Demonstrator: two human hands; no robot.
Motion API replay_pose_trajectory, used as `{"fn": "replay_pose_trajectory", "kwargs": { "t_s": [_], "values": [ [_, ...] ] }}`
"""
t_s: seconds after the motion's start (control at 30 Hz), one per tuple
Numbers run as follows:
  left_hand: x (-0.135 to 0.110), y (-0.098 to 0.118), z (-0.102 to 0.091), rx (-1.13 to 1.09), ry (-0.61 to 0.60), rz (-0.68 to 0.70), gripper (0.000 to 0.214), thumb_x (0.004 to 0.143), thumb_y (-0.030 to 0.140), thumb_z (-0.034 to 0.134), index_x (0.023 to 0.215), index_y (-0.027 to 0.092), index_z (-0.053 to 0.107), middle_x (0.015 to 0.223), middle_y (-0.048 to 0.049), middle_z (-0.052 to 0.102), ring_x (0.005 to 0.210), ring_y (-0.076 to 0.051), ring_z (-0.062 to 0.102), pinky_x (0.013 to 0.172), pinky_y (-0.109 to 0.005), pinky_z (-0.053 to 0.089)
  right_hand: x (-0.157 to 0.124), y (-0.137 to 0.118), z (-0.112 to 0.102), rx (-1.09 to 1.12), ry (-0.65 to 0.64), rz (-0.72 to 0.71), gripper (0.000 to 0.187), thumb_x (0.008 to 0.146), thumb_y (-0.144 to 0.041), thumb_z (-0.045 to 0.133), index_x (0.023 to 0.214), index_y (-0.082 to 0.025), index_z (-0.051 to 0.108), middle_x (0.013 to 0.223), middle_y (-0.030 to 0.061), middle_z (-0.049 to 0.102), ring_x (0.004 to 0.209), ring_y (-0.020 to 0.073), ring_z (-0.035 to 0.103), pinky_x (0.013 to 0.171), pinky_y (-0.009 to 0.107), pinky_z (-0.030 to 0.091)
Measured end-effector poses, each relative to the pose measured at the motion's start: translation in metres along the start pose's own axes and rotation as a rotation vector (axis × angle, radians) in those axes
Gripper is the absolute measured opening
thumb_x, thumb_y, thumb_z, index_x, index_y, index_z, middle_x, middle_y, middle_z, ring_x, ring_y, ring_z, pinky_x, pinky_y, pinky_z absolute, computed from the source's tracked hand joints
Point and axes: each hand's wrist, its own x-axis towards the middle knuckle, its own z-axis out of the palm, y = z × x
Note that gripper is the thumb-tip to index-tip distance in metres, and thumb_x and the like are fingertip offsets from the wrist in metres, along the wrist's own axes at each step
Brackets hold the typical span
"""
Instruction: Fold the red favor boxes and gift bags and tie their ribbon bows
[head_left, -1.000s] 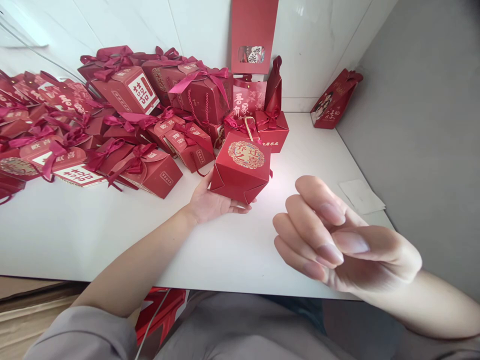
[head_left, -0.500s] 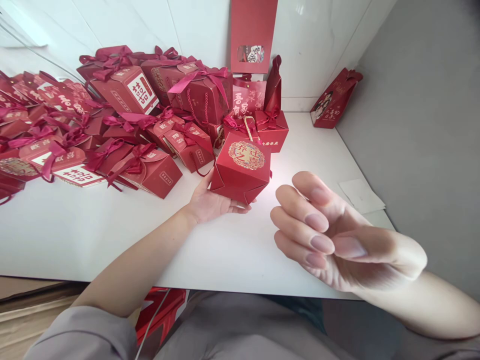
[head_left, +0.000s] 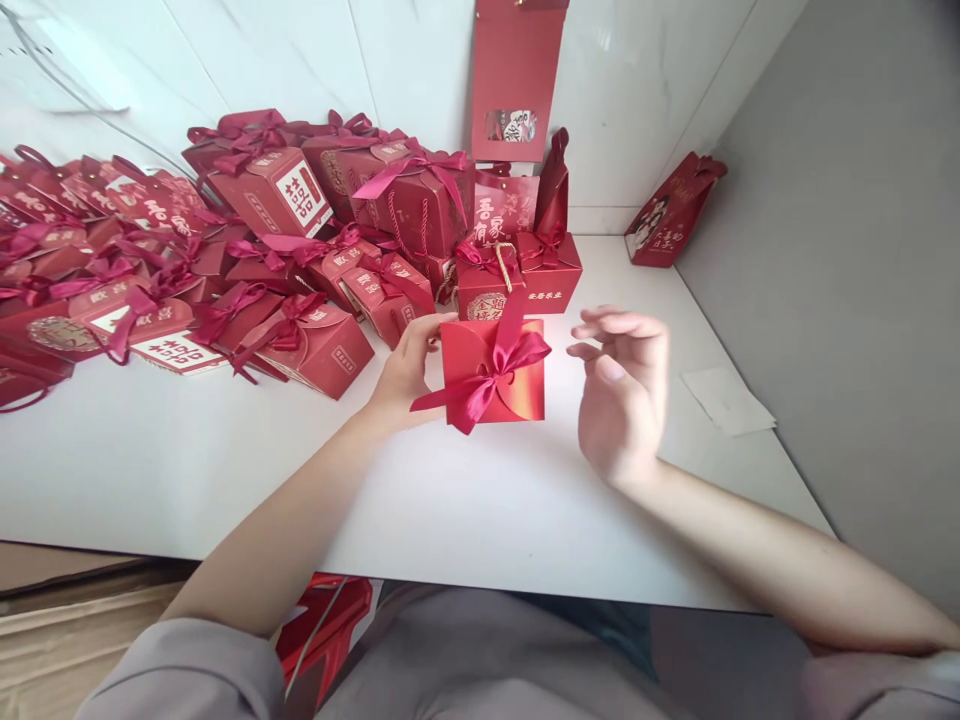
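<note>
A red gift box (head_left: 469, 350) with a magenta ribbon bow (head_left: 491, 380) across its top faces me over the white table. My left hand (head_left: 409, 375) grips it from the left side, with part of the fingers hidden behind the box. To the right of the box, my right hand (head_left: 626, 390) hangs in the air, fingers apart and loosely bent, touching nothing. Just behind the held box stand two more red boxes, one with a gold round print (head_left: 487, 290) and one with gold lettering (head_left: 553, 285).
Many ribboned red boxes (head_left: 315, 345) crowd the table's left and back. A tall red bag (head_left: 517, 80) leans on the tiled wall, and another red bag (head_left: 667, 215) stands at the far right corner. White paper (head_left: 727, 400) lies by the grey wall (head_left: 847, 250).
The box in my left hand has turned, so its ribboned top shows instead of the printed side. My right hand has drawn away from the camera, toward the box, and its curled fingers have loosened.
</note>
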Motion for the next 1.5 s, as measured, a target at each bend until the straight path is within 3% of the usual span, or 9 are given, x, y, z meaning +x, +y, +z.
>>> {"fn": "replay_pose_trajectory", "kwargs": {
  "t_s": [0.1, 0.2, 0.33, 0.43, 0.73, 0.9, 1.07, 1.27, 1.5],
  "values": [
    [-0.001, 0.000, -0.004, 0.606, -0.057, 0.270, 0.093, 0.055, 0.025, 0.092, 0.138, 0.024, 0.051, 0.143, -0.0083, 0.052, 0.130, -0.030, 0.049, 0.109, -0.041, 0.040, -0.002, 0.043, -0.007, -0.113, -0.100, 0.138, 0.036, 0.093, -0.051, 0.051, 0.124, -0.033, 0.053, 0.146, 0.0025, 0.048, 0.135, 0.0249, 0.044, 0.113, 0.048, 0.037],
    [0.001, -0.004, -0.010, 0.909, -0.247, 0.237, 0.091, 0.060, 0.036, 0.090, 0.140, 0.024, 0.049, 0.137, -0.0100, 0.058, 0.125, -0.032, 0.056, 0.106, -0.044, 0.046, -0.004, 0.064, -0.012, -0.107, -0.193, 0.324, 0.045, 0.098, -0.060, 0.037, 0.132, -0.033, 0.051, 0.150, 0.0029, 0.046, 0.139, 0.0241, 0.042, 0.116, 0.050, 0.034],
    [0.012, -0.005, -0.027, 0.796, -0.222, 0.211, 0.074, 0.075, 0.036, 0.077, 0.142, 0.022, 0.046, 0.138, -0.0125, 0.057, 0.128, -0.032, 0.055, 0.107, -0.044, 0.046, 0.000, 0.066, -0.018, -0.011, -0.116, 0.457, 0.048, 0.097, -0.066, 0.034, 0.125, -0.031, 0.051, 0.118, 0.0046, 0.065, 0.087, 0.0186, 0.067, 0.088, 0.041, 0.055],
    [0.018, 0.003, -0.039, 0.630, -0.030, 0.214, 0.075, 0.076, 0.031, 0.072, 0.144, 0.023, 0.041, 0.136, -0.0117, 0.058, 0.124, -0.028, 0.058, 0.105, -0.042, 0.047, 0.003, 0.063, -0.020, 0.016, -0.038, 0.501, 0.043, 0.097, -0.064, 0.037, 0.118, -0.030, 0.052, 0.086, -0.0030, 0.060, 0.044, 0.0085, 0.046, 0.059, 0.030, 0.052],
    [0.006, 0.034, -0.030, 0.604, 0.236, 0.302, 0.045, 0.090, 0.060, 0.049, 0.099, 0.018, 0.065, 0.081, -0.0047, 0.064, 0.067, -0.015, 0.059, 0.059, -0.026, 0.042, 0.000, 0.069, -0.017, 0.096, -0.120, 0.496, 0.038, 0.093, -0.062, 0.051, 0.108, -0.027, 0.056, 0.107, 0.0018, 0.065, 0.086, 0.0148, 0.066, 0.078, 0.029, 0.055],
    [0.002, 0.036, -0.026, 0.671, 0.304, 0.184, 0.059, 0.092, 0.069, 0.037, 0.103, 0.017, 0.063, 0.074, -0.0057, 0.068, 0.068, -0.018, 0.064, 0.066, -0.029, 0.046, -0.006, 0.058, -0.013, 0.249, -0.409, 0.750, 0.054, 0.091, -0.071, 0.043, 0.085, -0.021, 0.059, 0.063, 0.0025, 0.068, 0.050, 0.0174, 0.064, 0.053, 0.029, 0.052],
    [-0.017, 0.058, 0.006, 0.927, 0.313, 0.166, 0.069, 0.092, 0.074, 0.027, 0.119, 0.019, 0.059, 0.101, -0.0103, 0.073, 0.096, -0.026, 0.068, 0.088, -0.038, 0.049, -0.009, 0.055, -0.010, 0.210, -0.367, 0.779, 0.052, 0.087, -0.067, 0.056, 0.074, -0.017, 0.063, 0.059, 0.0027, 0.067, 0.046, 0.0148, 0.062, 0.047, 0.024, 0.049],
    [-0.020, 0.069, 0.079, 1.741, 0.176, -0.091, 0.110, 0.067, 0.081, 0.060, 0.148, 0.010, 0.035, 0.126, -0.0254, 0.062, 0.117, -0.044, 0.058, 0.096, -0.053, 0.044, -0.003, 0.066, -0.014, 0.259, -0.245, 0.771, 0.045, 0.084, -0.062, 0.063, 0.075, -0.018, 0.063, 0.061, 0.0007, 0.066, 0.046, 0.0129, 0.060, 0.045, 0.023, 0.047],
    [-0.011, 0.127, 0.108, 1.844, -0.128, -0.390, 0.116, 0.057, 0.045, 0.082, 0.156, 0.021, 0.026, 0.125, -0.0152, 0.065, 0.115, -0.040, 0.061, 0.093, -0.041, 0.049, -0.010, 0.061, -0.017, 0.174, -0.266, 0.708, 0.040, 0.084, -0.058, 0.066, 0.075, -0.018, 0.062, 0.063, 0.0009, 0.065, 0.047, 0.0125, 0.059, 0.044, 0.023, 0.045]
  ]
}}
